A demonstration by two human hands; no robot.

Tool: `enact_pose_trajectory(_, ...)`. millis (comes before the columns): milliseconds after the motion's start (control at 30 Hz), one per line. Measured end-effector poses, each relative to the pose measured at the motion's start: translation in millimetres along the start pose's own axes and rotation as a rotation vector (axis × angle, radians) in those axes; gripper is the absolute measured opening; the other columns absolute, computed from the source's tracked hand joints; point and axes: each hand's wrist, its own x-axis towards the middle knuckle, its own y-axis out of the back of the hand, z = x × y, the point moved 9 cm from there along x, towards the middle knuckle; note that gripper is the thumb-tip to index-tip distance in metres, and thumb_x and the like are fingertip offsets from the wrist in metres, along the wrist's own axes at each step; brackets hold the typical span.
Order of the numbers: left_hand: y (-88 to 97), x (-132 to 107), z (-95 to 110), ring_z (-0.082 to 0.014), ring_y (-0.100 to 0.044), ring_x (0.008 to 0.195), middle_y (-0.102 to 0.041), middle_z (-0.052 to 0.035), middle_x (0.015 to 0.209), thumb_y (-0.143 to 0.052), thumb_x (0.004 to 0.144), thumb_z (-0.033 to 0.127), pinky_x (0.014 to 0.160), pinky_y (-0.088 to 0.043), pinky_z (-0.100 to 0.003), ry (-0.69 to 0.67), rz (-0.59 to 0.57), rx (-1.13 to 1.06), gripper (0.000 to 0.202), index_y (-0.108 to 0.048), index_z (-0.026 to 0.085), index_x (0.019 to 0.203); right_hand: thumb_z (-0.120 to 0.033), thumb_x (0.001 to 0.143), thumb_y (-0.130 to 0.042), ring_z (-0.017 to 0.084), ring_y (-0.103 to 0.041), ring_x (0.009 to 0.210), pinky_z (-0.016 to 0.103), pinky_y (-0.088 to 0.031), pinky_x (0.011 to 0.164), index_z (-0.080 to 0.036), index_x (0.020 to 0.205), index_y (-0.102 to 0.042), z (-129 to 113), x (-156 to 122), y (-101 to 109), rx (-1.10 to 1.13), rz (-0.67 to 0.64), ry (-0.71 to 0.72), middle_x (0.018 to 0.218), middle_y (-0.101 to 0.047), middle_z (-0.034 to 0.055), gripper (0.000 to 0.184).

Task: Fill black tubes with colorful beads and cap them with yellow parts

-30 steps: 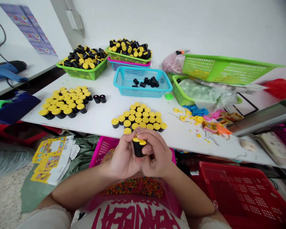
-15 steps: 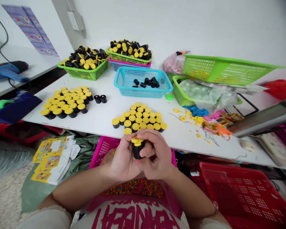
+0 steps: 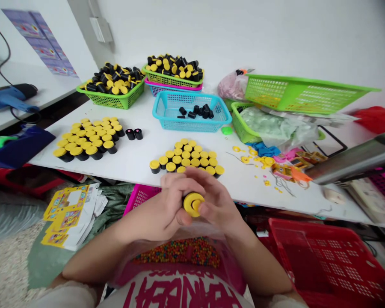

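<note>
one round yellow cap (image 3: 193, 204), body hidden | left hand (image 3: 160, 210) and right hand (image 3: 218, 206) clasp it

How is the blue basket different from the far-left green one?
The blue basket holds only a few plain black pots; the green basket is heaped with yellow-capped pots. The blue basket sits nearer the front than the green basket. Both are mesh baskets on the white table.

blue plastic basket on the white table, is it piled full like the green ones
No, the blue plastic basket holds only a few small black tubes.
</note>
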Motion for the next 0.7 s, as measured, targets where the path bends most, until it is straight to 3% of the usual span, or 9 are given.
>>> enact_pose_trajectory(133, 11.0, 6.2, 6.2, -0.0265, -0.050, 0.106, -0.069, -0.0075, 0.092, -0.070, 0.080, 0.023, 0.102, -0.033, -0.038, 0.077, -0.050, 0.212, 0.035, -0.068, 0.025, 0.115, -0.041, 0.076, -0.078, 0.012, -0.065, 0.072, 0.024, -0.055, 0.066, -0.018, 0.097, -0.068, 25.3, -1.8, -14.5, 0.151, -0.152, -0.274, 0.082, -0.068, 0.0011, 0.033)
enact_pose_trajectory(233, 12.9, 5.6, 3.0, -0.0269, -0.050, 0.101, -0.066, -0.0044, 0.073, -0.069, 0.082, 0.030, 0.100, -0.034, -0.038, 0.129, -0.126, 0.281, 0.029, -0.071, 0.028, 0.111, -0.037, 0.073, -0.080, 0.012, -0.065, 0.075, 0.025, -0.054, 0.070, -0.016, 0.097, -0.068, 28.1, -0.4, -9.7, 0.075, -0.141, -0.353, 0.083, -0.069, 0.0010, 0.034)
enact_pose_trajectory(467, 17.2, -23.6, -39.7, -0.0281, -0.049, 0.113, -0.062, -0.0080, 0.116, -0.060, 0.088, 0.044, 0.096, -0.043, -0.039, 0.261, -0.187, 0.628, 0.036, -0.065, 0.032, 0.121, -0.038, 0.076, -0.075, 0.016, -0.068, 0.082, 0.032, -0.055, 0.080, -0.015, 0.103, -0.067, 55.6, -8.2, -7.0, -0.089, -0.137, -0.509, 0.090, -0.072, 0.0044, 0.036)
enact_pose_trajectory(533, 18.6, -30.5, -43.3, -0.0282, -0.050, 0.117, -0.061, -0.0078, 0.121, -0.056, 0.090, 0.045, 0.098, -0.043, -0.040, 0.275, -0.178, 0.662, 0.035, -0.062, 0.033, 0.123, -0.039, 0.074, -0.077, 0.017, -0.070, 0.087, 0.035, -0.056, 0.083, -0.016, 0.109, -0.066, 60.8, -11.1, -7.9, -0.116, -0.110, -0.518, 0.097, -0.073, 0.0067, 0.043)
enact_pose_trajectory(600, 24.2, -34.3, -44.2, -0.0280, -0.052, 0.118, -0.063, -0.0073, 0.119, -0.055, 0.091, 0.047, 0.099, -0.043, -0.040, 0.295, -0.157, 0.665, 0.035, -0.062, 0.032, 0.122, -0.040, 0.071, -0.079, 0.020, -0.070, 0.096, 0.037, -0.057, 0.085, -0.018, 0.128, -0.058, 55.7, -8.5, -5.3, -0.153, -0.107, -0.465, 0.111, -0.071, 0.0097, 0.064)
enact_pose_trajectory(667, 40.3, -35.8, -45.8, -0.0284, -0.056, 0.114, -0.065, -0.0080, 0.116, -0.055, 0.089, 0.052, 0.098, -0.044, -0.040, 0.335, -0.073, 0.668, 0.039, -0.061, 0.028, 0.119, -0.043, 0.076, -0.075, 0.021, -0.068, 0.104, 0.038, -0.058, 0.084, -0.022, 0.141, -0.046, 36.4, 2.4, 9.7, -0.223, -0.107, -0.317, 0.123, -0.067, 0.0118, 0.074)
enact_pose_trajectory(700, 52.7, -36.7, -48.2, -0.0290, -0.059, 0.111, -0.066, -0.0089, 0.116, -0.054, 0.088, 0.054, 0.097, -0.044, -0.040, 0.372, -0.003, 0.683, 0.041, -0.061, 0.026, 0.118, -0.045, 0.080, -0.070, 0.022, -0.067, 0.106, 0.038, -0.058, 0.083, -0.023, 0.142, -0.045, 22.9, 10.2, 26.4, -0.301, -0.075, -0.224, 0.126, -0.065, 0.0121, 0.070)
